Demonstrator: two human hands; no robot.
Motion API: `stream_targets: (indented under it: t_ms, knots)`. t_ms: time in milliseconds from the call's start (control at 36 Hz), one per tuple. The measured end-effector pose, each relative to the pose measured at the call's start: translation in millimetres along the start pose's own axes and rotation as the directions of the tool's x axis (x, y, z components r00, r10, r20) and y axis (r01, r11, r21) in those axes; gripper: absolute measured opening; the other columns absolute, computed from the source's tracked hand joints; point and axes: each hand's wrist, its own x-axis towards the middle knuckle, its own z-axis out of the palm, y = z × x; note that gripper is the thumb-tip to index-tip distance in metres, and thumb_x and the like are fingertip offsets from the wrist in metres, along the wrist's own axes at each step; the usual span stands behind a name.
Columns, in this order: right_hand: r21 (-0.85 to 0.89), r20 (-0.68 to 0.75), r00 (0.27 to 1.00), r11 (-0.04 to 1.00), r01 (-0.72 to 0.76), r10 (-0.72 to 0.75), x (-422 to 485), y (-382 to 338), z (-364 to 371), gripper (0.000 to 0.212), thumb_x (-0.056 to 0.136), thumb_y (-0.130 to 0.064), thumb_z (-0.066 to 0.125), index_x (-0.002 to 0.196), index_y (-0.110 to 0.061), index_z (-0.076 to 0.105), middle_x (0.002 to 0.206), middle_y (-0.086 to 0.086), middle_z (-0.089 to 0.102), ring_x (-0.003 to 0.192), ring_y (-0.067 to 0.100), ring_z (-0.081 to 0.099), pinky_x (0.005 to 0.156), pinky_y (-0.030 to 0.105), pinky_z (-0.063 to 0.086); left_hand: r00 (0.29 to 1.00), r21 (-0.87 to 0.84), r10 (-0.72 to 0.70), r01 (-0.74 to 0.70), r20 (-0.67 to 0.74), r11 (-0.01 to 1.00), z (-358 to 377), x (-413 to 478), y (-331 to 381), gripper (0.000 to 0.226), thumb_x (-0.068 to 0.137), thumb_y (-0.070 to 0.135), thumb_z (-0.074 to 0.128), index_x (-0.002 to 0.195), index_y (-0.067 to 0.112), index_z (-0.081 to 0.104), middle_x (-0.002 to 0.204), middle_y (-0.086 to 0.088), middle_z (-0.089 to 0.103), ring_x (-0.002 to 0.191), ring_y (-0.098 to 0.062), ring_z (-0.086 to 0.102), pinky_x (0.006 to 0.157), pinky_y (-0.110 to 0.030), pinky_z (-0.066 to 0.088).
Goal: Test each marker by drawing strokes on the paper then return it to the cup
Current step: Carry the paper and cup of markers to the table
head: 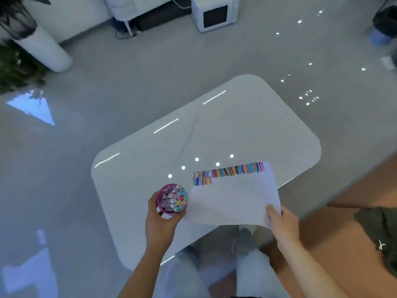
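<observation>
Though glossy, table (pixel 236 130), paper (pixel 234 201), perhaps microwave (pixel 215 15)

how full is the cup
Mostly full: the cup, held in the left hand, is packed with markers, caps up, bunched to its right side; bare inner wall shows on the left.

We see a glossy, smooth bench (pixel 236 125), matt paper (pixel 232 201) at our right fingers (pixel 271 211), a shiny plastic cup (pixel 162 195) in our left fingers (pixel 179 216).

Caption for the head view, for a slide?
Left hand grips the marker cup; right hand pinches the striped paper at the white table.
</observation>
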Motion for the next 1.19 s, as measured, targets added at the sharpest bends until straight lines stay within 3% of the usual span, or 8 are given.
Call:
stream_targets:
  t_ms: [167,278,472,611,750,889,1111,1194]
  knots:
    - [-0.150,0.159,0.984,0.983,0.104,-0.080,43,-25,-2,0.026,0.098,-0.022,0.063,0.073,-0.013,0.063,0.072,0.004,0.065,0.067,0.023,0.057,0.057,0.032,0.042,0.978,-0.092,-0.118,0.103,-0.173,0.990,22,-30,-14,0.084,0.060,0.038,0.095,0.124,0.057,0.043,0.112,0.038,0.060,0.096,0.014,0.062,0.077,-0.023,0.054]
    - [-0.206,0.275,0.958,0.967,0.148,-0.088,59,-30,9,0.016,0.098,-0.025,0.061,0.092,-0.012,0.070,0.085,0.006,0.071,0.079,0.027,0.064,0.067,0.036,0.048,0.954,-0.132,-0.174,0.145,-0.246,0.981,33,-44,-31,0.085,0.060,0.036,0.095,0.125,0.056,0.044,0.113,0.036,0.062,0.097,0.012,0.064,0.076,-0.020,0.054]
    - [-0.250,0.335,0.926,0.932,0.264,-0.172,76,-23,37,0.025,0.097,-0.020,0.062,0.073,-0.013,0.064,0.070,-0.001,0.066,0.064,0.018,0.056,0.056,0.031,0.042,0.925,-0.156,-0.244,0.205,-0.290,0.966,47,-42,-70,0.085,0.061,0.035,0.095,0.123,0.059,0.042,0.111,0.037,0.060,0.097,0.013,0.061,0.077,-0.021,0.055]
    - [-0.267,0.362,0.906,0.906,0.327,-0.220,104,3,75,0.026,0.096,-0.023,0.064,0.071,-0.018,0.066,0.067,-0.008,0.066,0.058,0.003,0.056,0.052,0.024,0.041,0.914,-0.138,-0.236,0.201,-0.329,0.970,59,-21,-108,0.087,0.061,0.037,0.095,0.122,0.063,0.039,0.112,0.042,0.056,0.101,0.004,0.063,0.072,-0.010,0.052]
    - [-0.258,0.388,0.895,0.906,0.335,-0.220,143,48,121,0.023,0.095,-0.021,0.063,0.072,-0.018,0.066,0.070,-0.007,0.066,0.062,0.011,0.055,0.057,0.029,0.044,0.895,-0.155,-0.250,0.206,-0.368,0.966,83,7,-168,0.087,0.061,0.039,0.095,0.126,0.058,0.041,0.113,0.042,0.054,0.106,-0.004,0.062,0.068,-0.004,0.051]
    - [-0.235,0.409,0.882,0.907,0.349,-0.234,177,95,162,0.020,0.095,-0.019,0.063,0.076,-0.019,0.068,0.071,-0.012,0.067,0.054,-0.007,0.055,0.047,0.006,0.040,0.899,-0.120,-0.215,0.182,-0.381,0.976,106,35,-226,0.086,0.060,0.044,0.095,0.126,0.057,0.042,0.116,0.039,0.055,0.103,0.009,0.060,0.076,-0.012,0.052]
    - [-0.161,0.451,0.843,0.903,0.399,-0.292,212,145,193,0.022,0.096,-0.019,0.064,0.077,-0.026,0.070,0.070,-0.020,0.071,0.062,-0.007,0.061,0.056,0.006,0.045,0.888,-0.123,-0.141,0.096,-0.437,0.988,139,56,-282,0.087,0.060,0.043,0.095,0.130,0.050,0.043,0.121,0.034,0.054,0.108,0.008,0.058,0.082,-0.015,0.052]
    - [-0.131,0.452,0.829,0.894,0.428,-0.330,222,157,196,0.021,0.097,-0.019,0.065,0.077,-0.023,0.071,0.070,-0.015,0.070,0.063,0.000,0.059,0.061,0.017,0.047,0.875,-0.145,-0.111,0.047,-0.471,0.988,150,56,-293,0.089,0.060,0.041,0.095,0.132,0.047,0.044,0.122,0.033,0.056,0.108,0.007,0.059,0.081,-0.012,0.050]
